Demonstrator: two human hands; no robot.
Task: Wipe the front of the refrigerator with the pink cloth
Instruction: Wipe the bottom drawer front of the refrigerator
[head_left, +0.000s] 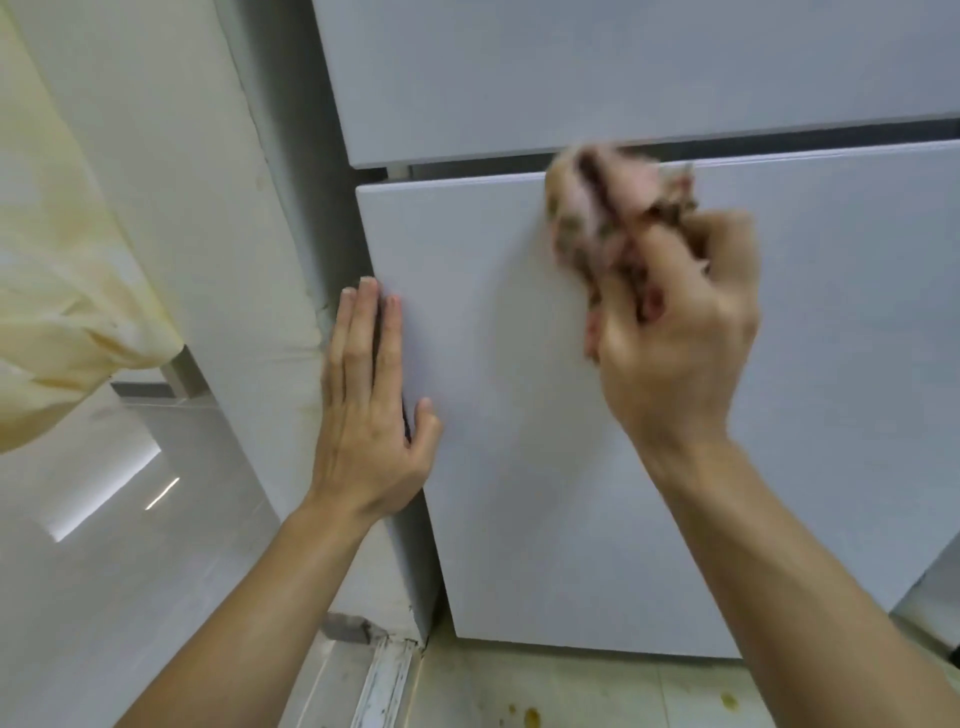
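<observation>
Pink cloth (597, 202), long axis near-vertical

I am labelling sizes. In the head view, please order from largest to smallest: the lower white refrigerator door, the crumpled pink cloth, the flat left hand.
1. The lower white refrigerator door, clearly largest.
2. The flat left hand and crumpled pink cloth look alike; the cloth is blurred.

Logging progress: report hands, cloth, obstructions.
Right hand grips pink cloth, bunched at top edge of lower refrigerator door. Left hand flat on that door's left edge. Nothing blocking the door front.
</observation>
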